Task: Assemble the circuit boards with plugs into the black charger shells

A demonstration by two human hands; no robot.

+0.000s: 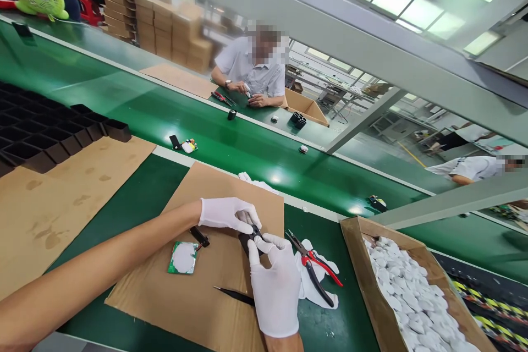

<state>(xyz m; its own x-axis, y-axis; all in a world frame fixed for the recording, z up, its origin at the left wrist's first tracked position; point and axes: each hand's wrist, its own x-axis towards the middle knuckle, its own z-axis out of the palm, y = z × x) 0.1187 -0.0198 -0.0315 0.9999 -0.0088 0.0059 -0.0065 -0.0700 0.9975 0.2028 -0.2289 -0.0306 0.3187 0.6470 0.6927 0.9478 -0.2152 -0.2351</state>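
Note:
Both of my hands wear white gloves and meet over a cardboard sheet point(214, 247). My left hand point(229, 214) pinches the far end of a small black plastic part point(244, 239). My right hand point(275, 278) grips the same part from the near side, its thumb and fingers pressed on it. The gloves hide much of the part. Left of them lies a green circuit board point(182, 258) with a round white pad on top, and a small black piece point(200, 237) beside it. Black tweezers point(235, 296) lie partly under my right hand.
Red-and-black pliers point(311, 264) rest on a white glove point(317, 286) at right. Beyond is a cardboard box point(358, 264) of white pads. Black trays point(49, 126) stand at left. A green conveyor point(247, 148) carries scattered parts; a co-worker point(256, 71) sits across it.

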